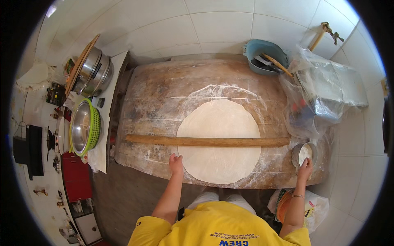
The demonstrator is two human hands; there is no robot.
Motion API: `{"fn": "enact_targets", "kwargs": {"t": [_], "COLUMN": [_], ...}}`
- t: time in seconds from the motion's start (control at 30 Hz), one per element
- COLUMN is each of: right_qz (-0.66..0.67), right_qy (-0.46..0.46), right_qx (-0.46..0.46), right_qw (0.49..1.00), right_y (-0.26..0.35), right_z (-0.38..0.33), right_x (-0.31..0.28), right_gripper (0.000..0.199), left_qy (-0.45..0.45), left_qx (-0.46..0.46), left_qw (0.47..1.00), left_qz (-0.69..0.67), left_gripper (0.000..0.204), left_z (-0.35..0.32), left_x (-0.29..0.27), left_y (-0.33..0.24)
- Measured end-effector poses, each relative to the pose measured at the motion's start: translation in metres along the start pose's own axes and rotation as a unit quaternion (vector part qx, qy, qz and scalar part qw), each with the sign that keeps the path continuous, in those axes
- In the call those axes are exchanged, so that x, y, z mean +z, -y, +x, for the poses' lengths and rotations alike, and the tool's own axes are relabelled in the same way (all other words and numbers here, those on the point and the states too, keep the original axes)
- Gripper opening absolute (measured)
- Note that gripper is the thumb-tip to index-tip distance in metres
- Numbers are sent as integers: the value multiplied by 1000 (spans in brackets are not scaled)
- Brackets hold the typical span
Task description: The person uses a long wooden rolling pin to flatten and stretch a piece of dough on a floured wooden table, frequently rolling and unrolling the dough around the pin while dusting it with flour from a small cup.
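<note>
A large round sheet of dough [217, 164] lies flat on the floured wooden board [152, 90]. Across it, from side to side, rests a long wooden rolling pin [205, 141], with neither hand on it. My left hand [176, 163] is beside the dough's left edge, fingers loosely bent and slightly apart, holding nothing that I can see. At the right, my right hand [305, 169] reaches over the near rim of a round metal bowl [296, 156]. Its fingertips are pinched together at the white flour [305, 153] inside.
A blue-grey basin [266, 49] with a wooden-handled tool stands at the back right, beside a plastic-covered box [328, 90]. Left of the board are a green colander with a metal bowl [85, 127] and steel pots [95, 71]. A plastic bag [318, 209] sits below right.
</note>
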State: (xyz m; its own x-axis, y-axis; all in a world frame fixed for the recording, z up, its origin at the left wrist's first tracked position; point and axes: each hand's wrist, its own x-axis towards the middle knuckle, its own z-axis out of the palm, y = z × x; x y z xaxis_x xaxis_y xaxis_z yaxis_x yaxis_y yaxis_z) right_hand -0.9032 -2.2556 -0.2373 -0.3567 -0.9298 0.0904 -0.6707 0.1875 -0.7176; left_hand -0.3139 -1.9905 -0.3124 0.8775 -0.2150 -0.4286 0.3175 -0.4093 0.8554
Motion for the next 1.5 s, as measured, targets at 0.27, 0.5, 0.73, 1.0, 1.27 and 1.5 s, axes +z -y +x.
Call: {"fn": "enact_targets", "kwargs": {"t": [0.27, 0.5, 0.73, 1.0, 1.27, 1.5], "right_qz": [-358, -273, 382, 443, -148, -225], "right_qy": [276, 220, 134, 349, 329, 421], "right_qx": [14, -24, 188, 60, -388, -420], "right_qw": [892, 936, 895, 824, 848, 772], "right_y": [-47, -65, 107, 275, 237, 275], "right_z": [85, 83, 7, -46, -141, -178], "right_x": [26, 25, 29, 147, 175, 220], "right_gripper": [34, 26, 18, 19, 51, 58], "left_qy": [-8, 9, 46, 156, 155, 241], "left_qx": [34, 27, -30, -24, -168, -183], "left_qw": [993, 997, 996, 970, 961, 927], "left_qz": [112, 77, 66, 185, -153, -222], "left_gripper": [41, 41, 30, 19, 19, 22], "left_z": [-19, -23, -23, -7, -9, 14], "left_x": [-2, -24, -16, -10, -7, 9], "left_y": [-16, -3, -14, -24, -20, -28]}}
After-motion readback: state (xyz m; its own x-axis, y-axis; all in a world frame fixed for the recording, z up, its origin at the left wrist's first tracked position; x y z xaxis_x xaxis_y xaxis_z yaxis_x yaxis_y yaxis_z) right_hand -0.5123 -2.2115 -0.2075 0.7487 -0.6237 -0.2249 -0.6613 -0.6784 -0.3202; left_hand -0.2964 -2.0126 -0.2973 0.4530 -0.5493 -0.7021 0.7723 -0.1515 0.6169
